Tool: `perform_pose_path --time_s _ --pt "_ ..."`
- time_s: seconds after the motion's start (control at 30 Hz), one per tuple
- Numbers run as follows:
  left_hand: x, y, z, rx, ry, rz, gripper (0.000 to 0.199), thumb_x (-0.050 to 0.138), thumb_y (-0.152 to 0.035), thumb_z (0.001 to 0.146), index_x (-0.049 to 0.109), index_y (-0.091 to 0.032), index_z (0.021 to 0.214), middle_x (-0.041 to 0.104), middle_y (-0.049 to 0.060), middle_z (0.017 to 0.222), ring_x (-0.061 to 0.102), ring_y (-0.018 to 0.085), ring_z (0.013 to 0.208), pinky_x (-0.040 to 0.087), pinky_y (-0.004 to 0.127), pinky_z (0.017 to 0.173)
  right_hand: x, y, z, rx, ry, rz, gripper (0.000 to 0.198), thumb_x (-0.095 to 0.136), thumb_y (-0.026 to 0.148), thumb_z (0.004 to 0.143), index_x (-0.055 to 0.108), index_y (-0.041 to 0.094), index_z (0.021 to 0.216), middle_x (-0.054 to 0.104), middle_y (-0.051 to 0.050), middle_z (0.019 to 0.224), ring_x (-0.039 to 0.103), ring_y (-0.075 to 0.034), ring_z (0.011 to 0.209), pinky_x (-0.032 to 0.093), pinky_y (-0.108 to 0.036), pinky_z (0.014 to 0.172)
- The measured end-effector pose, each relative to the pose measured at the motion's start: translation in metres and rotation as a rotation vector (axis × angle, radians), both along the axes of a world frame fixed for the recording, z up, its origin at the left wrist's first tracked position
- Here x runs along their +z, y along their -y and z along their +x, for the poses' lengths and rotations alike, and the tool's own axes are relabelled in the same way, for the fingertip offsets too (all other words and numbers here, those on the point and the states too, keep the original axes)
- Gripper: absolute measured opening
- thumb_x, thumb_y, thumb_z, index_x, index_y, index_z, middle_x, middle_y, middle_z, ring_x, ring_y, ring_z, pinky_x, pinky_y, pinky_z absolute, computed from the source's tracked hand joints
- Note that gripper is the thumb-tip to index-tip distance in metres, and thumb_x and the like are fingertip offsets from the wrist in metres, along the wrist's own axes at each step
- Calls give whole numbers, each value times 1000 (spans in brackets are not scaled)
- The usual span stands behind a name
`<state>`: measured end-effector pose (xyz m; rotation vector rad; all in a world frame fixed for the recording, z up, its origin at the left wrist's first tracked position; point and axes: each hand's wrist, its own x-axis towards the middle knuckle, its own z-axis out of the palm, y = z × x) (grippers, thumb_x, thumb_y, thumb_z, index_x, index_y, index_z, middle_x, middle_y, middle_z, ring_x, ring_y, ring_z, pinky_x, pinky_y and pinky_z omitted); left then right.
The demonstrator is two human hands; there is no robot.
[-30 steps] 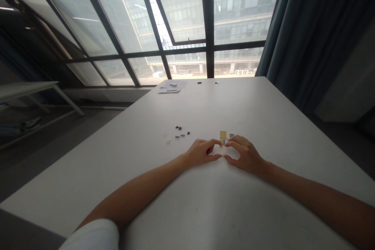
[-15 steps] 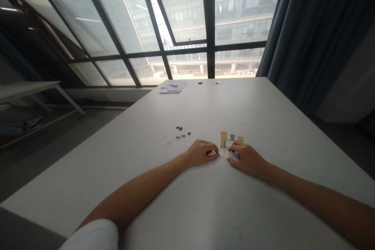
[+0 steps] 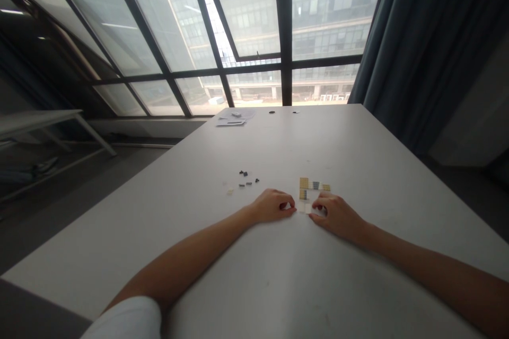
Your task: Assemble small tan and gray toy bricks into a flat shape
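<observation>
A small flat build of yellow, grey and white toy bricks (image 3: 309, 189) lies on the white table (image 3: 278, 275). My right hand (image 3: 336, 214) rests on the table with its fingertips touching the build's near right edge. My left hand (image 3: 274, 205) lies curled just left of the build, fingertips at its near left corner. Whether either hand pinches a small piece is hidden by the fingers. Several tiny dark loose pieces (image 3: 246, 178) and a pale one (image 3: 229, 190) lie to the left of my left hand.
At the table's far edge lie papers (image 3: 234, 118) and two small dark round things (image 3: 271, 112). Tall windows stand beyond, a dark curtain (image 3: 417, 47) hangs at the right, and another table (image 3: 40, 119) stands at the left.
My right hand slid right and toward me, uncovering more of the brick build. My left hand curled tighter and stayed beside it.
</observation>
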<state>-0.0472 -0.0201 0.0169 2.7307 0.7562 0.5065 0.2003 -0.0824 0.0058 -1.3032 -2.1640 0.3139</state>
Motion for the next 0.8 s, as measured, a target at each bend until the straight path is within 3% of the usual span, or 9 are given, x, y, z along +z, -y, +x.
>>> perform_pose_path --time_s 0.4,0.8 --pt "-2 -2 -1 34 -33 -22 18 60 -35 92 73 -22 90 67 -3 68 56 9 59 40 20 63 10 2 1 2 21 -151 13 67 28 86 74 18 83 69 -7 90 63 -21 84 47 -31 78" --pt "-2 -2 -1 42 -51 -26 19 59 -35 92 72 -22 91 68 -2 71 57 9 61 40 20 65 8 1 -5 -42 19 -106 11 68 25 85 72 17 80 66 -5 86 61 -19 81 46 -29 75"
